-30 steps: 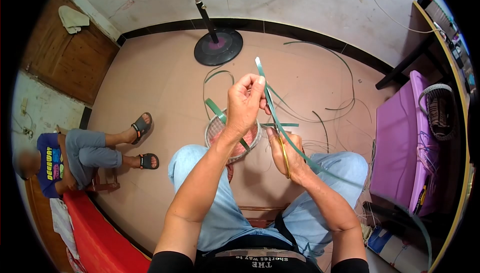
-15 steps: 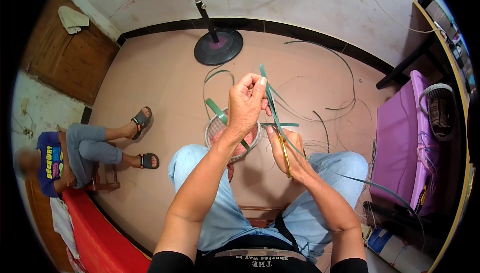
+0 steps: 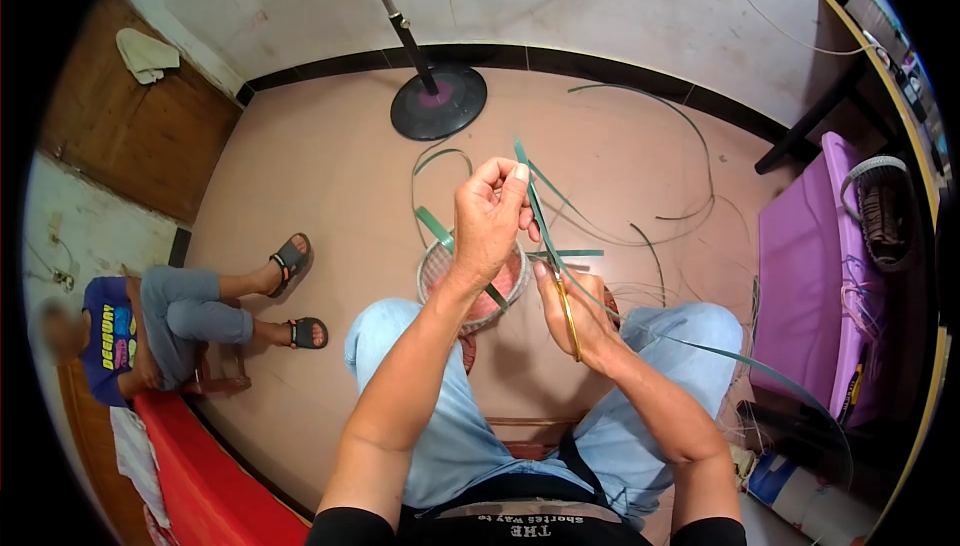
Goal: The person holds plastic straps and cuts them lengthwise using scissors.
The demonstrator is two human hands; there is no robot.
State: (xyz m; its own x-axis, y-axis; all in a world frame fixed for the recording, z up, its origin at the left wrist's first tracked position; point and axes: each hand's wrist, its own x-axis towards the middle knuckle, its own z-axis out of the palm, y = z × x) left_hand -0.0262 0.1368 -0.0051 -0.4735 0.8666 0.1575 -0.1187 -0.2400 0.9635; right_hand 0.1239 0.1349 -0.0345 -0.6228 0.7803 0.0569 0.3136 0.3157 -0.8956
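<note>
My left hand (image 3: pixel 488 216) pinches a long green flat strip (image 3: pixel 519 151) between thumb and fingers, its short end pointing up. Close on the right, my right hand (image 3: pixel 582 314) grips gold-handled scissors (image 3: pixel 567 311), with their blades up along the strip below my left fingers. From there the strip trails over my right thigh toward the purple container. Beneath my left forearm, a round woven basket (image 3: pixel 428 276) with a pale rim and a pinkish inside stands on the floor, partly hidden. A wide green band (image 3: pixel 433 226) crosses its rim.
Several loose strips (image 3: pixel 708 146) curl over the floor. Ahead stands a round black stand base (image 3: pixel 440 106). A purple container (image 3: pixel 800 276) and a small basket (image 3: pixel 885 216) are on the right. To the left sits another person (image 3: pixel 190 301), legs crossed, beside a red cloth (image 3: pixel 200 456).
The view has shifted slightly. My left hand has come down a little, and the strip's upper end has tilted slightly. Both hands keep their holds.
</note>
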